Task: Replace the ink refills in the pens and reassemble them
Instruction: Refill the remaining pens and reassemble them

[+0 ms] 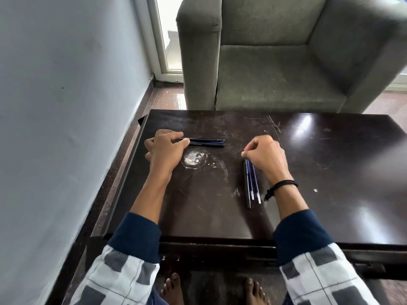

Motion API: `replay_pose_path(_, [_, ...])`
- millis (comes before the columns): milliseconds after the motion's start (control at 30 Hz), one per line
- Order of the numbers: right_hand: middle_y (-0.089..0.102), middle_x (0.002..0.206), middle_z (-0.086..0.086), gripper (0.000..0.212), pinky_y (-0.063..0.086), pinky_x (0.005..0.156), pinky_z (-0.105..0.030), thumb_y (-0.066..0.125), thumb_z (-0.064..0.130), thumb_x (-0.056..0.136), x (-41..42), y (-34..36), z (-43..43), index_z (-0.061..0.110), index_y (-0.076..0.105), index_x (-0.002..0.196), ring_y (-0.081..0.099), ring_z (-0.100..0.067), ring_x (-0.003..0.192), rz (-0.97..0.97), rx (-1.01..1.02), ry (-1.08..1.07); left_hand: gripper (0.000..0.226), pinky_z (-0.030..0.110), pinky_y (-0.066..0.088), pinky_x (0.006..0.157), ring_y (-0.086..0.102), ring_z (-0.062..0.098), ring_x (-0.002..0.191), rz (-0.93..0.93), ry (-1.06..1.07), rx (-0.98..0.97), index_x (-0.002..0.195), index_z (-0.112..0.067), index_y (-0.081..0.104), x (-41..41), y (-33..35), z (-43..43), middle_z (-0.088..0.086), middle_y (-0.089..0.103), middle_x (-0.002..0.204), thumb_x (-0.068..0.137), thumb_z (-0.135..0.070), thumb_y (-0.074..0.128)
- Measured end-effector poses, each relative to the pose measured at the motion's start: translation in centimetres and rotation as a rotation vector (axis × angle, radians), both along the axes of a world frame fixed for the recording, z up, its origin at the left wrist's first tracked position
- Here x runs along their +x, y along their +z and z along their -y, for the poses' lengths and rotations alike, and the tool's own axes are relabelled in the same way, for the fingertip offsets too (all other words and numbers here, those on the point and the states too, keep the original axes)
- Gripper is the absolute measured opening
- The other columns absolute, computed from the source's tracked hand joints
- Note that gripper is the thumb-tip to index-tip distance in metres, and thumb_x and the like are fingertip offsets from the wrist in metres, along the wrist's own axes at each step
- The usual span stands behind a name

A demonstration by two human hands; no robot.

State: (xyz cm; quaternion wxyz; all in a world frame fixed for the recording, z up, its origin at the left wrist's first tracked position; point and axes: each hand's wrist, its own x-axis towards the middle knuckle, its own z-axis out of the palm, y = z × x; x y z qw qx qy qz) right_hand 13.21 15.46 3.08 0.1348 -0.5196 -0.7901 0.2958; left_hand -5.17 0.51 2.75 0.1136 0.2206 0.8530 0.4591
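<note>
Two dark pens (207, 142) lie side by side across the far left part of the dark table (308, 172), pointing left to right. My left hand (164, 149) rests on their left ends with fingers curled over them. Three thin refills (251, 183), blue and black with pale tips, lie nearly parallel toward me at centre right. My right hand (265, 156) hovers at their far ends with fingers curled; its fingertips touch or pinch the refill tops, and the contact itself is hidden.
A grey armchair (275, 62) stands right behind the table's far edge. A pale wall (66, 106) runs along the left. A whitish scuffed patch (193, 160) marks the tabletop between my hands. My bare feet (211, 289) show below the near edge.
</note>
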Motion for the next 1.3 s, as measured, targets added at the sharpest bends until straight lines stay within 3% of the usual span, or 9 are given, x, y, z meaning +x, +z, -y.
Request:
replay_pose_path(200, [0.072, 0.102, -0.010, 0.012, 0.049, 0.075, -0.033, 0.073, 0.017, 0.083, 0.4, -0.9, 1.6, 0.018, 0.069, 0.095, 0.068, -0.037, 0.098, 0.233, 0.052, 0.120, 0.019, 0.033, 0.022, 0.095, 0.032, 0.013, 0.119, 0.022, -0.040, 0.007, 0.109, -0.029, 0.077, 1.9, -0.8, 0.3, -0.016, 0.057, 0.119, 0.091, -0.032, 0.072])
replay_pose_path(333, [0.071, 0.103, -0.008, 0.018, 0.047, 0.075, -0.032, 0.072, 0.013, 0.081, 0.0, -1.1, 2.3, 0.020, 0.069, 0.098, 0.067, -0.036, 0.100, 0.226, 0.052, 0.163, 0.016, 0.039, 0.033, 0.110, 0.032, 0.012, 0.118, 0.043, -0.086, 0.021, 0.107, -0.028, 0.077, 2.0, -1.5, 0.3, -0.017, 0.058, 0.114, 0.091, -0.030, 0.073])
replay_pose_path(467, [0.071, 0.100, -0.001, 0.024, 0.046, 0.074, -0.030, 0.079, 0.020, 0.076, -0.7, -1.3, 2.7, 0.029, 0.066, 0.093, 0.068, -0.029, 0.098, 0.202, -0.035, 0.225, 0.020, 0.028, 0.031, 0.097, 0.031, 0.011, 0.118, 0.052, -0.103, 0.001, 0.111, -0.024, 0.077, 2.0, -1.7, 0.5, -0.014, 0.058, 0.115, 0.093, -0.028, 0.072])
replay_pose_path(633, [0.071, 0.105, -0.003, 0.028, 0.052, 0.080, -0.033, 0.073, 0.014, 0.079, -1.0, -1.7, 3.3, 0.024, 0.065, 0.103, 0.066, -0.031, 0.099, 0.167, -0.032, 0.238, 0.018, 0.019, 0.027, 0.091, 0.032, 0.010, 0.118, 0.088, -0.132, 0.022, 0.109, -0.024, 0.078, 1.8, -1.8, 0.6, -0.014, 0.060, 0.113, 0.093, -0.026, 0.072])
replay_pose_path(767, [0.070, 0.095, 0.001, 0.022, 0.047, 0.077, -0.029, 0.074, 0.019, 0.080, -1.3, -1.3, 3.8, 0.025, 0.068, 0.100, 0.065, -0.022, 0.089, -0.022, -0.146, 0.178, 0.011, 0.028, 0.045, 0.100, 0.056, 0.012, 0.117, 0.160, -0.160, 0.075, 0.094, -0.033, 0.078, 2.0, -2.4, 1.0, -0.016, 0.067, 0.104, 0.087, -0.024, 0.077])
replay_pose_path(933, [0.068, 0.078, -0.005, 0.019, 0.055, 0.057, -0.027, 0.057, 0.001, 0.094, -2.6, -0.7, 7.3, 0.014, 0.068, 0.103, 0.061, -0.012, 0.063, -0.457, -0.749, 0.110, 0.012, 0.024, 0.058, 0.072, 0.070, 0.013, 0.090, 0.553, -0.210, 0.241, 0.104, -0.015, 0.077, 3.1, -2.5, 2.6, 0.002, 0.075, 0.103, 0.092, -0.016, 0.073])
replay_pose_path(1067, [0.070, 0.082, -0.002, 0.018, 0.055, 0.058, -0.020, 0.058, -0.001, 0.098, -2.6, -2.2, 9.4, 0.013, 0.067, 0.107, 0.064, -0.009, 0.069, -0.578, -0.887, 0.092, 0.009, 0.024, 0.062, 0.070, 0.071, 0.015, 0.079, 0.611, -0.203, 0.263, 0.098, -0.007, 0.077, 3.7, -2.5, 3.1, 0.010, 0.075, 0.095, 0.090, -0.005, 0.073])
replay_pose_path(1167, [0.070, 0.082, -0.002, 0.014, 0.054, 0.061, -0.020, 0.067, 0.003, 0.096, -2.3, -3.5, 10.1, 0.014, 0.067, 0.105, 0.065, -0.010, 0.070, -0.615, -0.797, 0.125, 0.009, 0.024, 0.061, 0.067, 0.071, 0.013, 0.077, 0.556, -0.154, 0.249, 0.095, -0.003, 0.077, 3.4, -2.7, 2.7, 0.013, 0.076, 0.094, 0.087, -0.004, 0.076])
replay_pose_path(1300, [0.073, 0.084, 0.009, 0.017, 0.057, 0.074, -0.031, 0.069, 0.016, 0.095, -2.6, -4.7, 9.7, 0.029, 0.072, 0.105, 0.068, -0.009, 0.077, -0.393, -0.310, 0.237, 0.003, 0.023, 0.059, 0.064, 0.073, 0.013, 0.073, 0.498, -0.095, 0.266, 0.089, -0.008, 0.078, 3.1, -2.6, 2.3, 0.011, 0.076, 0.086, 0.086, -0.008, 0.078])
